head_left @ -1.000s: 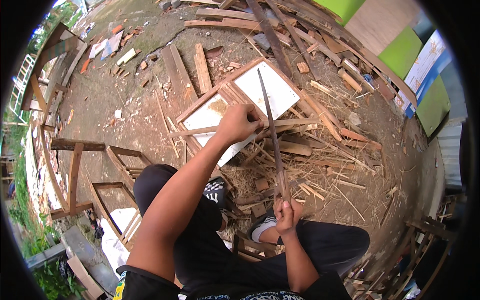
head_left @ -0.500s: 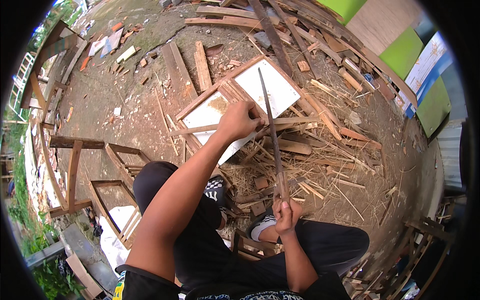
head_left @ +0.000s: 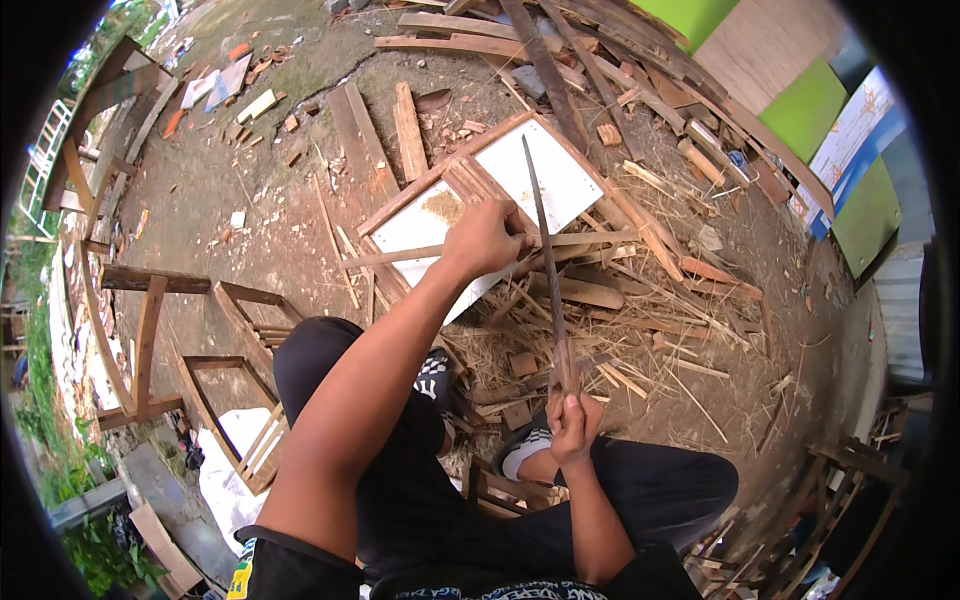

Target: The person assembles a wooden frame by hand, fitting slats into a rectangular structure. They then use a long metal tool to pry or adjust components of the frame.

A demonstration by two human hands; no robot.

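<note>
My right hand [head_left: 575, 425] is closed round the wooden handle of a long, tapering hand saw [head_left: 549, 255], seen nearly edge-on. Its dark blade points away from me and crosses a thin wooden strip [head_left: 590, 239]. Just left of the blade, my left hand [head_left: 487, 238] grips that strip, fingers curled and thumb towards the saw. The strip lies crosswise over a wooden frame with white panels [head_left: 405, 229], which rests on the ground. Whether the teeth have cut into the strip cannot be seen. Some sawdust [head_left: 443, 207] lies on the white panel left of the frame's middle bar.
Wood scraps and straw-like splinters [head_left: 640, 345] litter the ground right of my feet. Long planks [head_left: 470, 45] are piled at the far side. Wooden frames [head_left: 215, 365] stand at left beside a white sack [head_left: 225, 480]. Green and white boards [head_left: 870, 215] lean at far right.
The whole view has shifted slightly. Both hands keep their grips, and the saw lies across the strip at nearly the same place.
</note>
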